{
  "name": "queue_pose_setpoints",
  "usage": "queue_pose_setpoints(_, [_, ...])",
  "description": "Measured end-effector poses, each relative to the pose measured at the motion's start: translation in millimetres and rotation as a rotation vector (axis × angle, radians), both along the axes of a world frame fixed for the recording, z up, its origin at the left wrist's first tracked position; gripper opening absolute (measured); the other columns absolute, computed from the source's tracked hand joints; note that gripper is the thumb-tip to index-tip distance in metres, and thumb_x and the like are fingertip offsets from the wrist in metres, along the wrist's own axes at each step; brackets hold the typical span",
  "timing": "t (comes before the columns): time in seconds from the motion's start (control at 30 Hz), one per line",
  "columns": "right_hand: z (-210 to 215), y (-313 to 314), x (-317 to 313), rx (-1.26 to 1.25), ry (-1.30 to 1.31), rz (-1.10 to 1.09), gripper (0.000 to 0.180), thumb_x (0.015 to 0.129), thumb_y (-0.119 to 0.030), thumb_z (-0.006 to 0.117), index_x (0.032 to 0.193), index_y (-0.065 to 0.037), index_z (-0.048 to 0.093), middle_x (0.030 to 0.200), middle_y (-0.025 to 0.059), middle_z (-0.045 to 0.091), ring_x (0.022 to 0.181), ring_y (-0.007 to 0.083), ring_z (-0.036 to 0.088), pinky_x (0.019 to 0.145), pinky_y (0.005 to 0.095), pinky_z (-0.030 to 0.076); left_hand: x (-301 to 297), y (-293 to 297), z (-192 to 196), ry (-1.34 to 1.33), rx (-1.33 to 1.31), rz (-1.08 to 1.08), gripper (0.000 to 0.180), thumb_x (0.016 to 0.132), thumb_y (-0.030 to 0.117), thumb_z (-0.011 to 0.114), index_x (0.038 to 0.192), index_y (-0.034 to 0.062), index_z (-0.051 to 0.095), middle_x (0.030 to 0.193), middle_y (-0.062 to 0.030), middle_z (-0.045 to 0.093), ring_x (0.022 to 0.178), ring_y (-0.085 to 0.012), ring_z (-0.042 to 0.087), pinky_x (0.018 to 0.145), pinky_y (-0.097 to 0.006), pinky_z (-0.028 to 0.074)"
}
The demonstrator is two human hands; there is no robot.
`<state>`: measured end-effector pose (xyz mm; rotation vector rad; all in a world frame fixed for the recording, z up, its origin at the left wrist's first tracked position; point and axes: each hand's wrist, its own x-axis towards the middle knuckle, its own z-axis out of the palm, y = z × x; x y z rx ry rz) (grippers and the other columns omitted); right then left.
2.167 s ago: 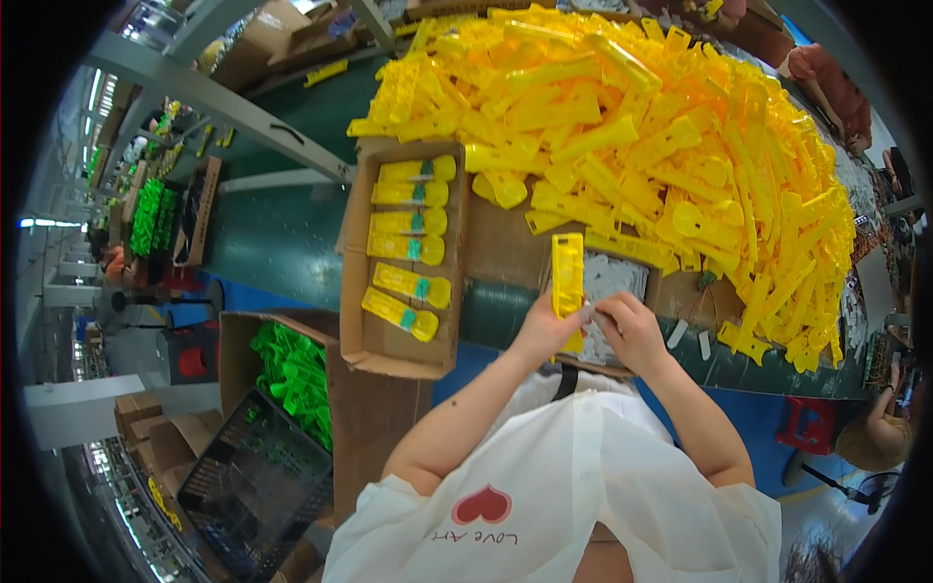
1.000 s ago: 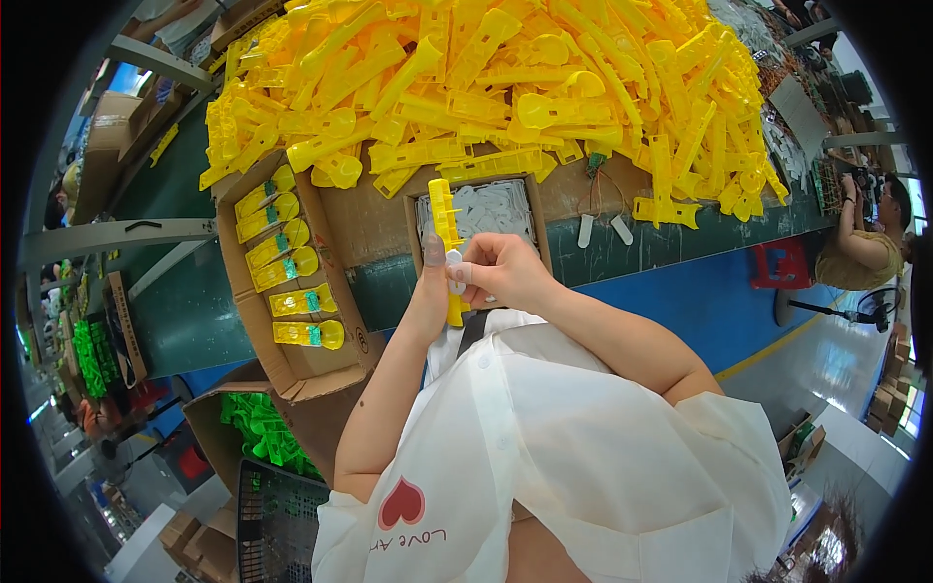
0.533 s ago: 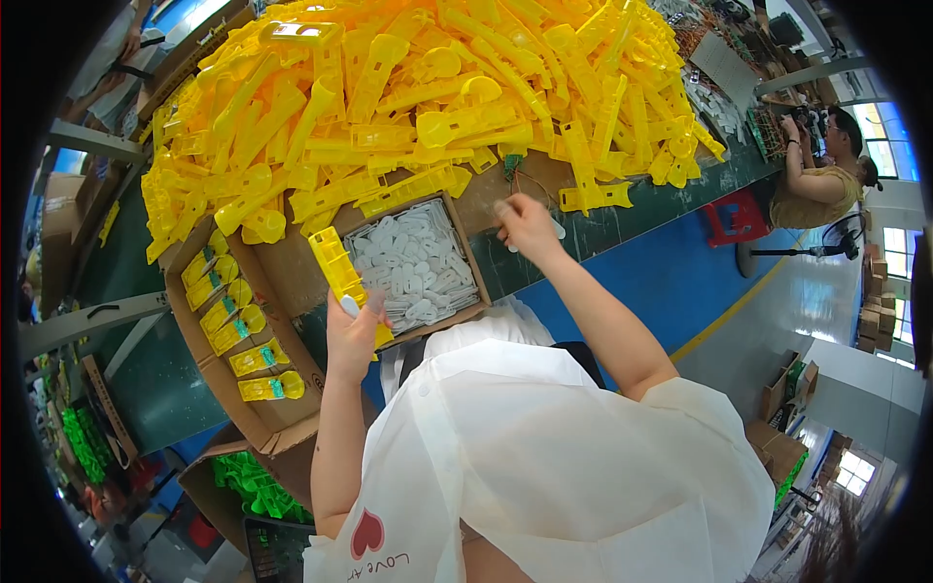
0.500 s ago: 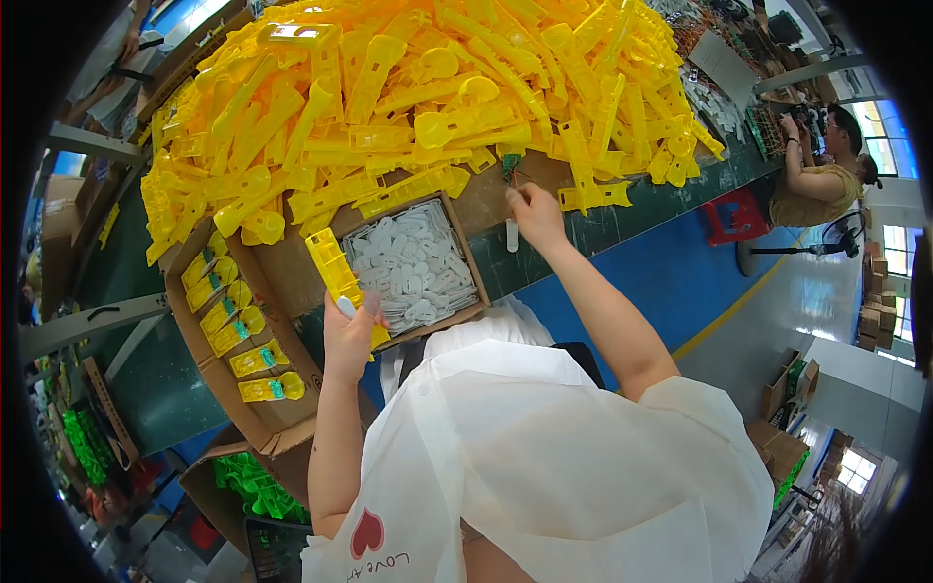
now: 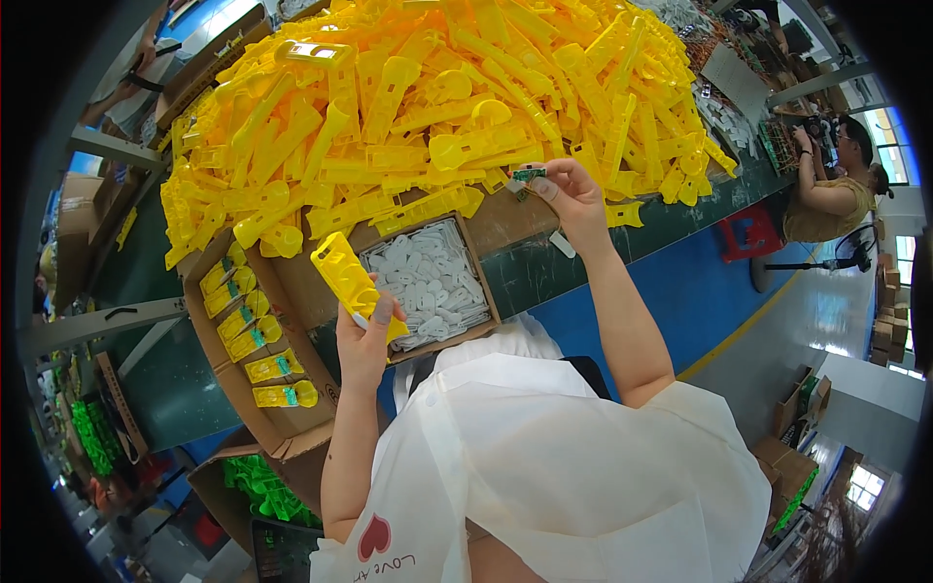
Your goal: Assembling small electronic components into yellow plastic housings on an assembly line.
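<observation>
My left hand (image 5: 362, 342) grips a long yellow plastic shell (image 5: 342, 274), tilted over the left edge of a shallow cardboard box. A small pale piece shows by its fingers. My right hand (image 5: 581, 202) pinches a small green circuit board (image 5: 530, 174) in front of the yellow pile. White oval plastic pieces (image 5: 428, 282) fill the shallow box (image 5: 477, 260) between my hands. One loose white strip (image 5: 562, 243) lies on the bench below my right hand. In a carton (image 5: 255, 420) at the left, several yellow shells (image 5: 275, 366) lie in a row with green boards on them.
A large heap of yellow plastic shells (image 5: 428, 107) covers the back of the green bench (image 5: 520, 277). Green parts (image 5: 267, 489) fill a box at lower left. At the right, another person (image 5: 826, 185) works near a red stool (image 5: 746, 233).
My right hand has risen from the bench with the circuit board, which now faces up in its fingers. The yellow shell in my left hand has turned over. The loose white strip lies differently.
</observation>
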<state>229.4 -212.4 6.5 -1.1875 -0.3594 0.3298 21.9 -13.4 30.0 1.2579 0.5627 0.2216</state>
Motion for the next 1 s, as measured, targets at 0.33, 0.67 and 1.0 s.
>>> queue_pose_setpoints(0.33, [30.1, 64.7, -68.1, -0.118, 0.074, 0.513, 0.013, 0.087, -0.007, 0.045, 0.096, -0.007, 0.035, 0.083, 0.0072, 0.055, 0.078, 0.0134, 0.056, 0.07, 0.0231, 0.043, 41.8, -0.5, 48.8, -0.184, 0.468, -0.046, 0.025, 0.078, 0.009, 0.061, 0.099, 0.003, 0.047, 0.088, -0.0033, 0.054, 0.076, -0.0094, 0.051, 0.069, -0.022, 0.041])
queue_pose_setpoints(0.67, [46.6, 69.7, -89.1, -0.594, -0.004, 0.651, 0.018, 0.087, -0.019, 0.049, 0.08, -0.006, 0.038, 0.056, 0.002, 0.049, 0.049, 0.0062, 0.044, 0.045, 0.0204, 0.036, 12.7, 9.5, 25.8, 0.014, 0.415, -0.135, 0.03, 0.076, 0.006, 0.061, 0.103, 0.0034, 0.047, 0.081, -0.0052, 0.058, 0.075, -0.0117, 0.054, 0.07, -0.024, 0.042])
queue_pose_setpoints(1.0, [45.4, 77.7, -96.2, -0.147, 0.469, 0.521, 0.014, 0.087, -0.014, 0.048, 0.079, -0.004, 0.04, 0.064, 0.0101, 0.057, 0.047, 0.0109, 0.053, 0.045, 0.0211, 0.044, 6.4, 24.1, 18.4, 0.005, -0.287, 0.008, 0.066, 0.083, 0.058, 0.029, 0.112, -0.0003, 0.043, 0.098, -0.012, 0.052, 0.08, -0.0185, 0.057, 0.059, -0.03, 0.051])
